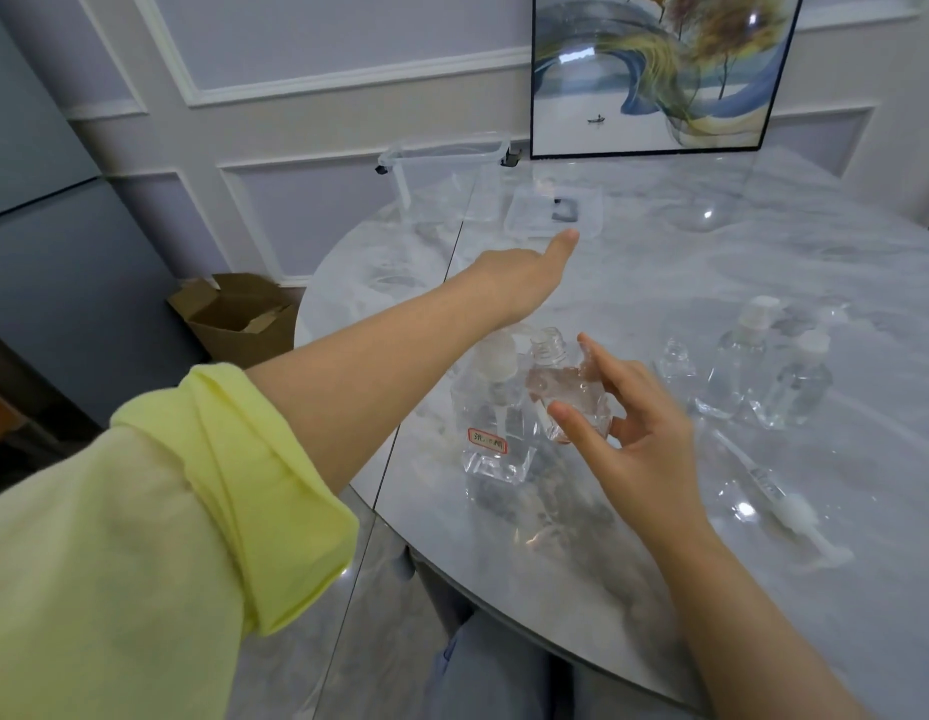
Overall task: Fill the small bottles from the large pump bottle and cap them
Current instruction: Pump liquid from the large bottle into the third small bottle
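Observation:
The large clear pump bottle [496, 407], with a red-edged label, stands near the table's front left. Just right of it my right hand [639, 433] holds a small uncapped bottle [566, 387] between thumb and spread fingers; the bottle leans slightly. My left hand [524, 275] is stretched far forward, its fingertip at the rim of a small clear tub [535, 220]. Another small open bottle [675, 363] stands further right. Two small bottles with white pump caps [737, 366] [795, 389] stand beyond it. A loose pump cap with its tube [787, 506] lies on the table at the right.
The marble table's [763, 589] rounded edge runs close to my lap. A tall clear container [446, 168] stands at the back beside the tub. A framed picture [659, 70] leans on the wall. On the floor to the left is a cardboard box [238, 319].

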### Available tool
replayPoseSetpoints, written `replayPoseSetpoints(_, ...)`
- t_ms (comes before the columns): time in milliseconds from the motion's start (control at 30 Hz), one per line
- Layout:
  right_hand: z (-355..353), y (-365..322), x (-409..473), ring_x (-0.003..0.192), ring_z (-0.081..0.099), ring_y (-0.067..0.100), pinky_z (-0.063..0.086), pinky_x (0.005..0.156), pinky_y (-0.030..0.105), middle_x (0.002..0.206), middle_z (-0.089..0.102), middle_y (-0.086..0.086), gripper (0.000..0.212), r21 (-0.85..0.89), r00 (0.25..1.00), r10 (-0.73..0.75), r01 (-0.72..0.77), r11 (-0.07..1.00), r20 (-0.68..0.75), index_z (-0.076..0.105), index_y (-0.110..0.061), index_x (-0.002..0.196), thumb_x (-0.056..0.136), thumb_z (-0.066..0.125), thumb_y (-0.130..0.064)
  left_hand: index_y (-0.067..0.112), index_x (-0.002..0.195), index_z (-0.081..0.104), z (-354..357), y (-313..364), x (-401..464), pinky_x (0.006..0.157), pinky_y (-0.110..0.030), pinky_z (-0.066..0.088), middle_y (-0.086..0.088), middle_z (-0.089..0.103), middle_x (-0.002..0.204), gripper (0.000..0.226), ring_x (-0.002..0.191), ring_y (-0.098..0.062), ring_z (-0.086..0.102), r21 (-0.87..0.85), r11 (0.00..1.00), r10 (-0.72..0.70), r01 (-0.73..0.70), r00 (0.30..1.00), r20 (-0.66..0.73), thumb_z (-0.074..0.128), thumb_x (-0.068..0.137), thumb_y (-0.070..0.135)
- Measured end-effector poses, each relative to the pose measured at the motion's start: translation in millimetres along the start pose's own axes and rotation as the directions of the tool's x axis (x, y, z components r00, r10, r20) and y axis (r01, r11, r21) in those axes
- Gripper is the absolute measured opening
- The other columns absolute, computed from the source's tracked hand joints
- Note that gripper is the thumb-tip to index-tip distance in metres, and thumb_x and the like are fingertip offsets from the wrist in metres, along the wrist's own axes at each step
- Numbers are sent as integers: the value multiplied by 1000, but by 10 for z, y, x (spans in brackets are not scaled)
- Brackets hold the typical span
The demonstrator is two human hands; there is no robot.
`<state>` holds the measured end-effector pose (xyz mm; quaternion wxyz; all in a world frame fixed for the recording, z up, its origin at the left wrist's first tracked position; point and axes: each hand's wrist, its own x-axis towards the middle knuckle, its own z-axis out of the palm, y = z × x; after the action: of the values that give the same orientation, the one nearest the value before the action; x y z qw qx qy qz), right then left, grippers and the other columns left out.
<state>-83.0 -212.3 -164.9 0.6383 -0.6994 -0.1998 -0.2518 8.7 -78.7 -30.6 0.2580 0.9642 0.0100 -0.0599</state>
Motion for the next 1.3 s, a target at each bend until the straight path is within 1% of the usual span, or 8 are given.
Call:
replayPoseSetpoints(100, 17, 0, 8, 105, 62, 3, 53, 67, 13, 108, 63, -13, 56, -5, 1000, -20, 20, 1000, -11, 59, -21, 138, 86, 78, -30, 22, 141, 56, 16, -5, -14, 97, -39, 43, -8, 61, 135, 80, 116, -27, 60, -1, 1000, 29, -29, 1000, -7, 10, 99, 72)
replayPoseSetpoints(200, 11, -1, -3, 106, 63, 10, 60, 67, 24, 109, 63, -11, 55, -16, 1000, -15, 14, 1000, -12, 59, -25, 138, 88, 79, -37, 22, 144, 54, 26, -19, 5, 105, -42, 40, -9, 59, 139, 82, 121, -28, 58, 23, 1000, 18, -19, 999, 28, 9, 98, 74)
replayPoseSetpoints(333, 1, -2, 5, 108, 63, 7, 59, 74, 18, 110, 64, -11, 58, -22, 1000, -23, 23, 1000, -13, 58, -25, 138, 84, 76, -36, 24, 145, 54, 20, 5, 31, 94, -37, 38, -6, 62, 134, 81, 119, -26, 59, -16, 999, 37, -37, 999, 35, 10, 98, 74)
replayPoseSetpoints(433, -9, 3, 0, 109, 64, 10, 61, 74, 23, 110, 64, -8, 59, -26, 1000, -25, 25, 999, -4, 58, -22, 139, 84, 77, -32, 20, 142, 56, 18, 8, 16, 87, -35, 36, -5, 68, 120, 80, 111, -25, 62, -15, 1000, 22, -21, 998, 63, 10, 100, 71)
replayPoseSetpoints(633, 1, 14, 6, 107, 64, 7, 61, 72, 24, 109, 63, -12, 59, -43, 999, -37, 36, 998, -12, 59, -21, 139, 84, 77, -33, 20, 138, 59, 22, -22, 20, 81, -34, 38, -6, 68, 119, 78, 110, -24, 64, -70, 997, 17, -14, 999, 44, 11, 101, 69)
replayPoseSetpoints(733, -5, 16, -1, 107, 65, 14, 64, 72, 36, 109, 64, -8, 58, -35, 1000, -10, 9, 999, -15, 58, -24, 139, 85, 78, -31, 18, 141, 56, 17, 13, 13, 85, -34, 36, -6, 68, 120, 79, 111, -25, 63, -48, 999, 17, -14, 998, 55, 11, 101, 69)
replayPoseSetpoints(1067, 16, 38, -26, 109, 64, 16, 64, 68, 41, 109, 61, -21, 58, -31, 1000, -1, 1, 1000, -16, 59, -21, 141, 87, 79, -30, 18, 132, 61, 27, -8, 31, 84, -34, 39, -6, 69, 117, 78, 107, -24, 64, -27, 998, 51, -50, 998, 27, 12, 101, 70)
replayPoseSetpoints(1300, 6, 34, -18, 110, 65, 17, 64, 69, 39, 112, 64, -13, 58, -43, 1000, -11, 10, 999, -25, 59, -23, 140, 86, 78, -33, 18, 129, 63, 36, 1, 55, 87, -35, 44, -4, 70, 116, 78, 106, -22, 66, -69, 997, 31, -26, 997, 65, 14, 100, 72)
